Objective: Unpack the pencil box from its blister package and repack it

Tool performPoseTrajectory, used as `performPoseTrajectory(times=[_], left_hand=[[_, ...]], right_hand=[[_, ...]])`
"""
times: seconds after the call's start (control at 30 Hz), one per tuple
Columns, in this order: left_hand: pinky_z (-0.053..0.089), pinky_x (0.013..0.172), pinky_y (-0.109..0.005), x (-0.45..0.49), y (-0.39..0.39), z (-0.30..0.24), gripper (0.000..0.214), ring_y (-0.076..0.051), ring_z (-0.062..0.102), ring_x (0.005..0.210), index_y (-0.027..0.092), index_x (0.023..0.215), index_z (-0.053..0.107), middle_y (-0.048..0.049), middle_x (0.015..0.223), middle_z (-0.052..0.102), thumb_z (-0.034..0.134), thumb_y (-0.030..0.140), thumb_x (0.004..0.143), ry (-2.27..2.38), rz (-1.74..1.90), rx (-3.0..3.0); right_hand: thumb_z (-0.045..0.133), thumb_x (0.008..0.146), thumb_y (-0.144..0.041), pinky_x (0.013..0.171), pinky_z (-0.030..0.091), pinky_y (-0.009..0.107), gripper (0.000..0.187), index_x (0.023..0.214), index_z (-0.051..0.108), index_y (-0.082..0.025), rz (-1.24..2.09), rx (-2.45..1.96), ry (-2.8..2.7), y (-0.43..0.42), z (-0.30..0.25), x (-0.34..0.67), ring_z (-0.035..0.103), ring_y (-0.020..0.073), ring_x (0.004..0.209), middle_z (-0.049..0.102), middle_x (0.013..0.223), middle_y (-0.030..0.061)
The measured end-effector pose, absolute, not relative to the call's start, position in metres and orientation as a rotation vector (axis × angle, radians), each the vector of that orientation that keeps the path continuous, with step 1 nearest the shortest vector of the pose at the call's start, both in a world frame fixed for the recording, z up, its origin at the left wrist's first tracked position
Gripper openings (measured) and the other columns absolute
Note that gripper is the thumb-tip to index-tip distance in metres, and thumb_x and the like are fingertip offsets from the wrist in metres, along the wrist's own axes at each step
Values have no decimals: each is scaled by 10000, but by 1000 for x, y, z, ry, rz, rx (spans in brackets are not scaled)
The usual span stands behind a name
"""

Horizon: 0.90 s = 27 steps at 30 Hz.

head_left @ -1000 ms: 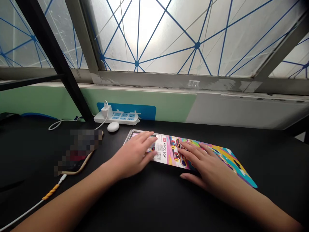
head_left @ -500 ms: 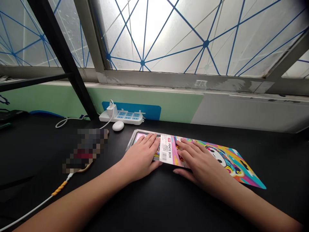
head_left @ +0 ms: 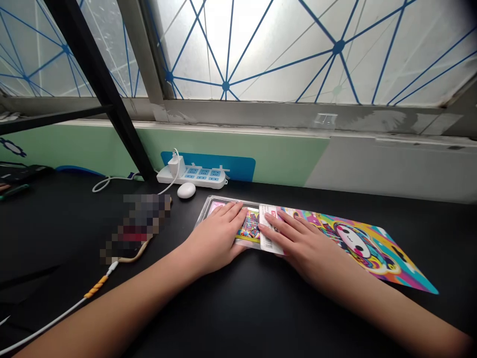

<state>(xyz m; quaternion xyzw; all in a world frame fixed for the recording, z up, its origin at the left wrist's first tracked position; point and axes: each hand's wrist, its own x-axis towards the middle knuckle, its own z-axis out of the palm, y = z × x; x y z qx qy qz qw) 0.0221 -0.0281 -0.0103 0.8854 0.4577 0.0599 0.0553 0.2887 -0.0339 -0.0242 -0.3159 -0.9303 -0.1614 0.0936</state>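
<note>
Although the left hand [head_left: 214,236] and the right hand [head_left: 294,238] lie flat and open with fingers spread, neither grasps anything. Under them, the slim pencil box [head_left: 250,224] sits near the far edge of the black desk [head_left: 253,313], its clear plastic case [head_left: 227,205] below the left palm and its white label strip [head_left: 269,233] below the right fingers. It should prove light and fairly stiff but slippery, so its long edges look the surest hold. A printed cartoon card [head_left: 357,243] extends rightward, thin and likely flexible. Beyond, a white mouse [head_left: 186,190] lies before a power strip [head_left: 192,177].
</note>
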Motion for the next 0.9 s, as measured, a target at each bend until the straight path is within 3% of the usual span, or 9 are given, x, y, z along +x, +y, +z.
performPoseTrajectory(times=[0.23, 0.43, 0.67, 0.9], left_hand=[[257, 1294, -477, 18, -26, 2, 766, -321, 252, 1581, 94, 1623, 336, -126, 1704, 265, 603, 395, 971, 1378, 128, 2589], [294, 1278, -494, 14, -24, 4, 752, -325, 276, 1574, 112, 1608, 371, -121, 1691, 305, 636, 391, 962, 1345, 187, 2575], [350, 1237, -519, 14, -24, 2, 696, -357, 367, 1531, 172, 1571, 442, -119, 1654, 396, 667, 382, 946, 1376, 192, 2648], [369, 1205, -505, 8, -15, 0, 759, -393, 427, 1486, 87, 1555, 454, -192, 1616, 448, 685, 480, 948, 1484, 190, 2733]], right_hand=[[388, 935, -24, 1081, 520, 509, 793, 1665, 219, -284, -555, -948, -2694, -46, -30, 339, 503, 317, 1437, 491, 1602, 86], [354, 946, -27, 1065, 533, 524, 815, 1671, 145, -337, -552, -965, -2703, -50, -33, 361, 532, 302, 1407, 481, 1597, 53], [360, 962, -64, 1076, 541, 530, 802, 1666, 129, -370, -386, -972, -2738, -48, -26, 369, 529, 279, 1406, 495, 1583, 17], [412, 1015, -115, 1117, 506, 486, 687, 1627, 296, -404, -300, -1133, -2597, -53, -27, 430, 595, 282, 1348, 559, 1544, 30]])
